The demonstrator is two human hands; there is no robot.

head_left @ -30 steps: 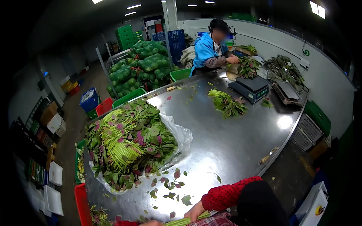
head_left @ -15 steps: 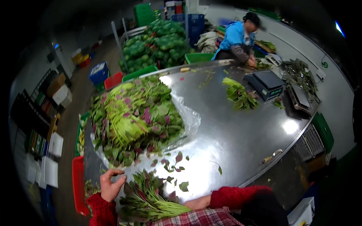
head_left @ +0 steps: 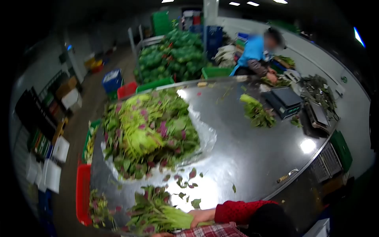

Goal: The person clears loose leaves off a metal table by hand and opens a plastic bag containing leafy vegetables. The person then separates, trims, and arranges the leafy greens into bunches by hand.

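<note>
My right hand [head_left: 202, 217], in a red sleeve, is closed around the stem ends of a bunch of red-and-green amaranth [head_left: 156, 211] at the near edge of the metal table. The leaves of the bunch point left. Only a sliver of skin, apparently my left hand [head_left: 162, 234], shows at the bottom edge below the bunch; its fingers are hidden. Beyond lies a large pile of amaranth [head_left: 150, 130] on a clear plastic sheet [head_left: 206, 132]. Loose leaves [head_left: 196, 203] are scattered between pile and bunch.
A smaller bunch of greens [head_left: 257, 111] lies beside a digital scale [head_left: 282, 102]; a second scale [head_left: 317, 117] stands nearby. A knife [head_left: 287, 176] rests by the right edge. A red crate [head_left: 83, 193] stands at left. A co-worker in blue [head_left: 252, 51] handles greens at the far end.
My left hand, raised with bent fingers left of the bunch, has dropped to the bottom edge, almost out of view. My right hand still grips the stems. The whole view has shifted slightly.
</note>
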